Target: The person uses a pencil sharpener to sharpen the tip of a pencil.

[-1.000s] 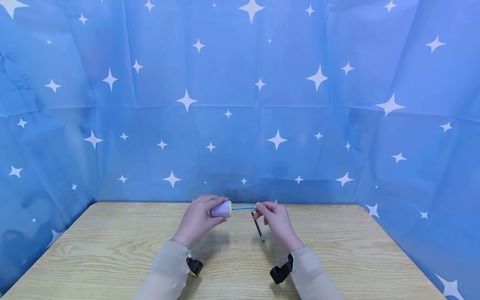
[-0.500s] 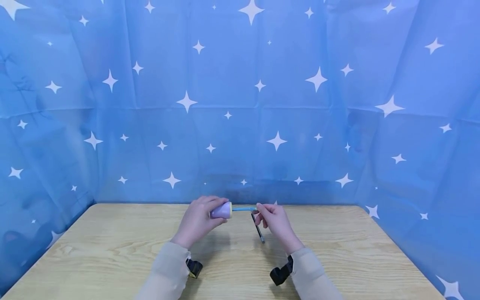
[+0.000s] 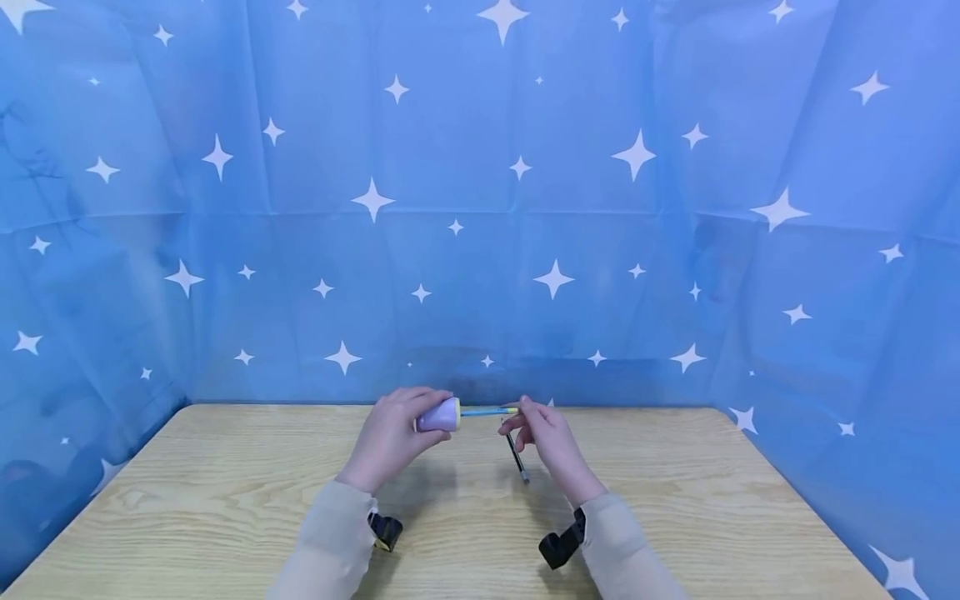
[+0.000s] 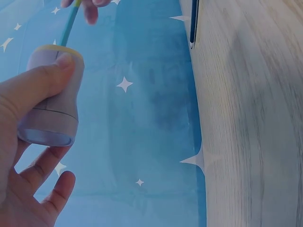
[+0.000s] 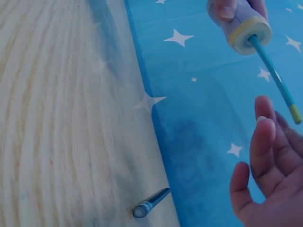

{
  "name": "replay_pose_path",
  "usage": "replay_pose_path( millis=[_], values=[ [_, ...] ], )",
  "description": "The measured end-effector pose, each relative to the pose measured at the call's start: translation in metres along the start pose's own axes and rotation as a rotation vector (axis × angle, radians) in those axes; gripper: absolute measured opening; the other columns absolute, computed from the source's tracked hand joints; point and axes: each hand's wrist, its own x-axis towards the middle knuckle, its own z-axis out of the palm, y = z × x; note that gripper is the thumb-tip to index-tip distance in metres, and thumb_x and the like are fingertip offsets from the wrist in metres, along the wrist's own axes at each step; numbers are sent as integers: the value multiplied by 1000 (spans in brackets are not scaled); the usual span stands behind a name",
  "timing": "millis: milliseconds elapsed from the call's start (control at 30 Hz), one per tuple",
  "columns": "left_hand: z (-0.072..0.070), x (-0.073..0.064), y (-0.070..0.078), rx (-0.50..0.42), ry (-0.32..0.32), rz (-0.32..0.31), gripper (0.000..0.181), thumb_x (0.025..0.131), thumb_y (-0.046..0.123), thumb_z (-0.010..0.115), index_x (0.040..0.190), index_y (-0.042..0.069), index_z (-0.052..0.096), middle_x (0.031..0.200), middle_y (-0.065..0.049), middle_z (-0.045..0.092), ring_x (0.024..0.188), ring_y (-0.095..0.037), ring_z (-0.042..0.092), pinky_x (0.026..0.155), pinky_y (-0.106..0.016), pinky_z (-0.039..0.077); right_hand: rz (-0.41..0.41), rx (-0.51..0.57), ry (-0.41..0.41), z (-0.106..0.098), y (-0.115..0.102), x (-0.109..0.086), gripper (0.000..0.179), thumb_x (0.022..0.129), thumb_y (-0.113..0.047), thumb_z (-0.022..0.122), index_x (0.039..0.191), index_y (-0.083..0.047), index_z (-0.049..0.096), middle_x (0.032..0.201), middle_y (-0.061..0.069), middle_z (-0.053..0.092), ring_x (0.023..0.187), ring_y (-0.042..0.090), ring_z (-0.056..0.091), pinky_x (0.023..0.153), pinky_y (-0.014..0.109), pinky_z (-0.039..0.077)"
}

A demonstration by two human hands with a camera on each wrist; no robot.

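My left hand (image 3: pixel 390 433) grips a lilac pencil sharpener (image 3: pixel 438 415) with a yellow rim, thumb along its side in the left wrist view. The sharpener is held sideways above the table in the head view. A blue pencil (image 5: pixel 273 71) sticks out of the hole in its end, with its yellow tip pointing away from it. My right hand (image 3: pixel 551 437) is beside that yellow tip, fingers loosely extended and not pinching the pencil. A dark pencil (image 3: pixel 517 458) lies on the table below the right hand.
A wooden table (image 3: pixel 225 500) runs up to a blue cloth backdrop (image 3: pixel 450 250) with white stars, which also hangs at both sides. Black wrist cameras (image 3: pixel 562 546) are strapped over the light sleeves (image 3: pixel 626 542).
Earlier my right fingers pinched the yellow end of the blue pencil; now they have let go and spread. The left hand and sharpener have shifted very slightly left.
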Motion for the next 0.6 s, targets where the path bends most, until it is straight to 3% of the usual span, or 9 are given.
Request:
replay_pose_path(
  millis=[67,200,400,600],
  values=[
    [0,0,0,-1,1,-3,52,73,21,86,122,20,69,116,0,67,108,-22,59,89,-43,44,-20,40,-6,-3,0,0,41,104,-33,46,120,0,64,89,11,69,66,29,58,82,39,49],
    [0,0,-1,2,2,2,52,73,22,86,122,20,69,117,0,67,108,-22,59,90,-43,44,-43,62,-11,-10,-3,1,30,100,-21,56,118,1,65,94,15,69,68,20,58,71,35,51],
    [-3,0,-4,-3,27,1,50,73,22,86,120,20,70,115,1,68,105,-22,60,90,-43,44,-45,41,-2,-16,-4,3,28,96,-15,61,117,3,66,99,17,69,70,22,59,76,40,51],
    [-5,0,-4,-10,25,17,50,73,22,86,120,20,70,115,1,68,105,-22,60,90,-44,44,-48,26,-9,-16,-5,2,27,94,-14,63,116,2,67,97,12,71,71,20,61,80,39,50]
  ],
)
